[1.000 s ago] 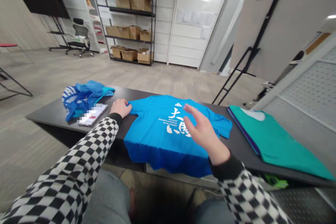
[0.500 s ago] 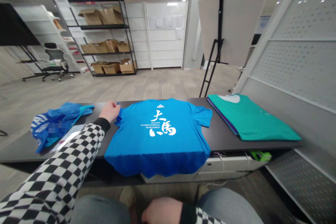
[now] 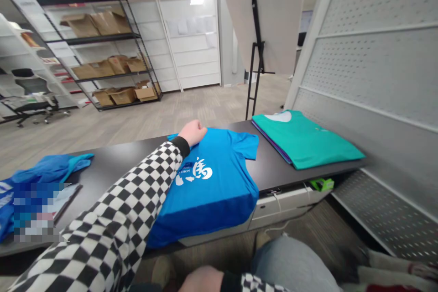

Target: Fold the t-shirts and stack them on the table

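Observation:
A blue T-shirt (image 3: 212,200) with white lettering lies spread on the dark desk, its lower part hanging over the front edge. My left hand (image 3: 193,133) is closed at the shirt's collar, fingers curled against the fabric; the fingertips are hidden. Its checkered sleeve crosses the shirt and covers part of the print. Low in the view, my right hand (image 3: 201,279) rests near my lap, away from the shirt, and its fingers do not show.
Folded teal and purple shirts (image 3: 308,141) are stacked at the desk's right end. A crumpled blue garment (image 3: 48,171) lies at the left. White drawers (image 3: 284,207) with a cable are below the desk (image 3: 116,157). A perforated panel (image 3: 376,64) stands to the right.
My left hand has moved right, from the shirt's left sleeve to its collar. The view has turned to the right. My right hand has stayed low near my lap.

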Motion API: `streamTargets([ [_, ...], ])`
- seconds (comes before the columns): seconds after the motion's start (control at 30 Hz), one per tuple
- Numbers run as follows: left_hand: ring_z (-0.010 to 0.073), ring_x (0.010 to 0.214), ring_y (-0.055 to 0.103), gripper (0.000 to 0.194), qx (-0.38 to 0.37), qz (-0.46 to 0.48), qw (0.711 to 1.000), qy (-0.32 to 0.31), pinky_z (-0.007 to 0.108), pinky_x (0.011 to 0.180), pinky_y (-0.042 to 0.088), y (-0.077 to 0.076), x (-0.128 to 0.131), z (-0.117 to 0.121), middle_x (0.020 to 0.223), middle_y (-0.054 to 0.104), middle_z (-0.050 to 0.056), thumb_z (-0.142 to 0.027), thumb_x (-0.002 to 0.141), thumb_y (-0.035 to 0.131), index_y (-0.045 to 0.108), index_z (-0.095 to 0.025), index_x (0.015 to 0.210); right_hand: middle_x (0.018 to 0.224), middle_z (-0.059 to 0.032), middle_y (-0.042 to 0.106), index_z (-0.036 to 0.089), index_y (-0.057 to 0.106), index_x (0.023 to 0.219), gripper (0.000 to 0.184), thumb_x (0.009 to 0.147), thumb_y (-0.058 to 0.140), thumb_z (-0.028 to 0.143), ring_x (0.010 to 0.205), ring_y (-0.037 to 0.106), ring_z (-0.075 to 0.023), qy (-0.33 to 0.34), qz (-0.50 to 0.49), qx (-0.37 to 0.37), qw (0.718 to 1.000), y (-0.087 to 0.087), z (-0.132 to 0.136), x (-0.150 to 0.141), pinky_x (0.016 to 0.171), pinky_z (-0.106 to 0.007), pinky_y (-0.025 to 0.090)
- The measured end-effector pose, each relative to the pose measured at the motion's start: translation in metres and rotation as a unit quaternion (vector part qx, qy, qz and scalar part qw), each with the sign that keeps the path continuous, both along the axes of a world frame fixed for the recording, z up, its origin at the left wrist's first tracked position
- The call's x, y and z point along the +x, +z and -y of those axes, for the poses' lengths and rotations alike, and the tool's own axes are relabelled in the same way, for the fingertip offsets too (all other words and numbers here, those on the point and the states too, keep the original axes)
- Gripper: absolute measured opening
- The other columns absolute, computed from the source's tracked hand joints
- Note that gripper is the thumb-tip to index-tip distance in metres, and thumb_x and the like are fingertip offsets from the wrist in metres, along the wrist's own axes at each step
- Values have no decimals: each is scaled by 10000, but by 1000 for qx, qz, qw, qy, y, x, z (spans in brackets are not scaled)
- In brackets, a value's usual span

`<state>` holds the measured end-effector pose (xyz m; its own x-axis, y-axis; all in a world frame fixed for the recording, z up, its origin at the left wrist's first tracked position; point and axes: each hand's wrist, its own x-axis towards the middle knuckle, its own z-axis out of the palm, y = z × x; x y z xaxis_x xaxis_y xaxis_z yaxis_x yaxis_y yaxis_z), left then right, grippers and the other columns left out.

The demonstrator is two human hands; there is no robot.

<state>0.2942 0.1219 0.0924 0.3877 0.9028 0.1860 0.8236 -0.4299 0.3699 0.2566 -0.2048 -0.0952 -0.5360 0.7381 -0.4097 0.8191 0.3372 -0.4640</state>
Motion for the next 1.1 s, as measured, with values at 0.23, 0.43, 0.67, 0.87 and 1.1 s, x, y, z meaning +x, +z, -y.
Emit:
streamTargets([
  [0.23, 281, 968, 761, 151, -84, -16, 993, -83, 375, 854, 566, -55, 27, 15, 1002, 816, 86, -391, 984, 703, 718, -248, 938, 861, -78, 871, 341, 932, 924, 200, 886, 768, 233, 729, 852, -359, -59, 16, -98, 993, 5, -3, 0, 596, -444, 654],
  [0.43, 243, 972, 750, 348, 20, 80, 996, -14, 340, 903, 594, -43, -61, -32, 1002, 821, 66, -442, 1094, 480, 755, -231, 1063, 827, -145, 849, 242, 922, 962, 168, 896, 768, 245, 688, 821, -314, -11, 32, -91, 995, 17, -7, 4, 604, -379, 622],
  [0.67, 314, 1298, 745, 446, 56, 85, 995, 24, 462, 1223, 552, -81, -160, -87, 1290, 839, 118, -240, 930, 483, 833, -205, 1205, 1048, -21, 880, 294, 863, 1182, 231, 1005, 714, 301, 950, 819, -211, 35, -258, 111, 959, 100, -20, 66, 793, -258, 577],
  [0.87, 320, 1362, 698, 459, 78, 58, 994, -47, 468, 1287, 499, -100, -159, -106, 1382, 793, 122, -265, 899, 545, 837, -213, 1249, 1302, -106, 815, 225, 777, 1369, 308, 1114, 605, 227, 1211, 739, -274, -150, -205, 324, 911, 146, -101, 116, 1092, -413, 528],
  [1.1, 309, 1132, 734, 239, 54, 9, 994, -97, 449, 1144, 575, -96, -163, -141, 1133, 777, 116, -316, 875, 606, 787, -215, 994, 1518, -125, 719, 266, 805, 1319, 300, 1075, 784, 439, 1390, 643, -356, -172, -38, 313, 933, 116, -154, 150, 1113, -507, 505],
])
